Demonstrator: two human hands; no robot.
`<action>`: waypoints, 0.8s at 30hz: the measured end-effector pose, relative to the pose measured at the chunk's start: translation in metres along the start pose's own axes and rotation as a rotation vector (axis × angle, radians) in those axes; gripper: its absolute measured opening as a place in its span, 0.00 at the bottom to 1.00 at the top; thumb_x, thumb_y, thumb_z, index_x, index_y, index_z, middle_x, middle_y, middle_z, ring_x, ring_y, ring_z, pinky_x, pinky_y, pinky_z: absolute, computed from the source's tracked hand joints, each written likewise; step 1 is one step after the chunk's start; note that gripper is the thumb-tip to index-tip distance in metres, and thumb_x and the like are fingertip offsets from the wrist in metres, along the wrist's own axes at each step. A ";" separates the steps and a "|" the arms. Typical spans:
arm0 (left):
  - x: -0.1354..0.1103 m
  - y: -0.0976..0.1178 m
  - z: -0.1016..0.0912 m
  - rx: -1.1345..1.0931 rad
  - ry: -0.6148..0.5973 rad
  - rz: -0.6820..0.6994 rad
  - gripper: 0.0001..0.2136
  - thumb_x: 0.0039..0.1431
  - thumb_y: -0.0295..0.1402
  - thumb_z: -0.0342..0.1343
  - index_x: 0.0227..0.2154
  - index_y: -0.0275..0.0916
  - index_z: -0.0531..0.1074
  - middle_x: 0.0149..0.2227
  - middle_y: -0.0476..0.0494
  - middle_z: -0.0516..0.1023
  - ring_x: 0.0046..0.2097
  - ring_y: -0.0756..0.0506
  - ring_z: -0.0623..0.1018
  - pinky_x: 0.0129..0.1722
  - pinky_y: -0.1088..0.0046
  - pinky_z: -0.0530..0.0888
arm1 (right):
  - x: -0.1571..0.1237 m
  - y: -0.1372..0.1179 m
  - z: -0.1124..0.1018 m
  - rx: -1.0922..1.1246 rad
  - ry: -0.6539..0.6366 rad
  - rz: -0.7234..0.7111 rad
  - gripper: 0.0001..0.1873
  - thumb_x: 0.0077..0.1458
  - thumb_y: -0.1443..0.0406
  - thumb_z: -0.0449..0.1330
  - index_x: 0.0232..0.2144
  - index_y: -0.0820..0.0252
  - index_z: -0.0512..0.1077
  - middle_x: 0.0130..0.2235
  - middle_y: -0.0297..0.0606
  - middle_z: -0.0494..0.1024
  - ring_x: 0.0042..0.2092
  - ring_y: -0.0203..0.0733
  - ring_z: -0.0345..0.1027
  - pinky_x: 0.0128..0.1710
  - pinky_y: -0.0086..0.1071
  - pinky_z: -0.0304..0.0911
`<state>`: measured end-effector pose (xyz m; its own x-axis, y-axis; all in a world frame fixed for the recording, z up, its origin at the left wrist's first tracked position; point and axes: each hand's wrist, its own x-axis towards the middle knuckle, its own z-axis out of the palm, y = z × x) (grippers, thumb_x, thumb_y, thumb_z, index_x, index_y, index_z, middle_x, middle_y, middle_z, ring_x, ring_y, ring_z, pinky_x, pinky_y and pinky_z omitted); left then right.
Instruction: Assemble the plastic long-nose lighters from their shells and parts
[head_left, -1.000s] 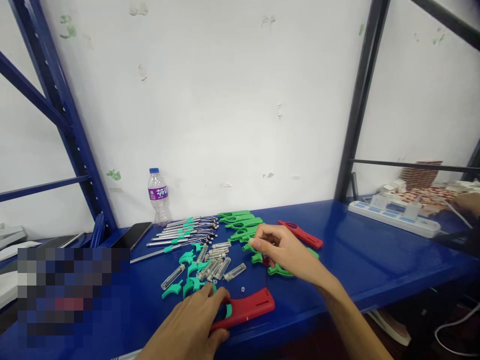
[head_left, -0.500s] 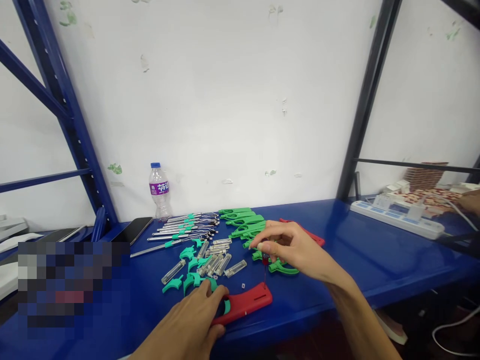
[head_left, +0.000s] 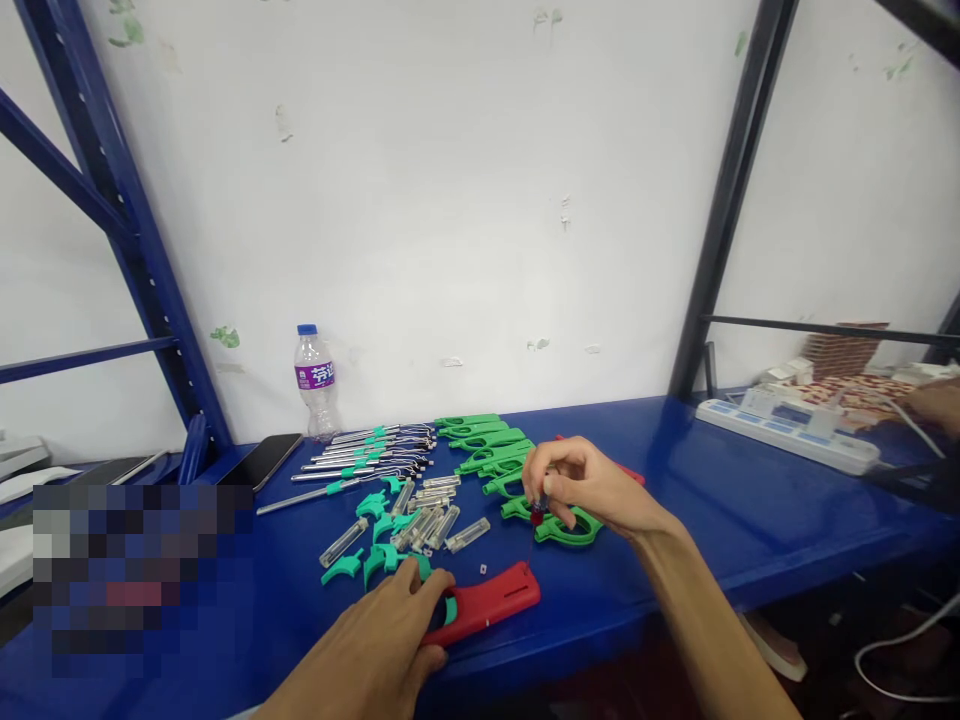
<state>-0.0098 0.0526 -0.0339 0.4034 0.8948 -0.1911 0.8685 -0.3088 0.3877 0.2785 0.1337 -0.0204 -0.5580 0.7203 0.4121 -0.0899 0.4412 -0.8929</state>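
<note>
A long red plastic casing with a dark slot near its right end lies on the blue bench, close to the front edge. The left hand grips its left end, the thumb along the near side and the other fingers over the far side, beside a teal insert. Above the casing, the fingers of the right hand are bent together, pinching a small screwdriver with a red handle; its thin shaft runs down to the casing's right end, but whether the tip sits in a hole cannot be told. Behind the hands lie clear plastic tubes, curved teal plastic pieces, silver metal rods with dark wires and a row of green plastic casings. A clear bottle with a purple label stands by the wall.
</note>
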 end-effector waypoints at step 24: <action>0.001 -0.003 -0.001 -0.003 -0.017 -0.002 0.28 0.67 0.31 0.52 0.69 0.49 0.67 0.70 0.40 0.67 0.66 0.34 0.73 0.66 0.56 0.69 | 0.005 0.010 0.001 -0.016 -0.033 -0.075 0.18 0.70 0.51 0.62 0.43 0.57 0.83 0.39 0.39 0.81 0.25 0.30 0.63 0.23 0.26 0.61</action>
<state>-0.0119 0.0544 -0.0343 0.4065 0.8899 -0.2068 0.8685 -0.3061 0.3900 0.2739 0.1412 -0.0269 -0.5771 0.6669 0.4714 -0.1190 0.5023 -0.8565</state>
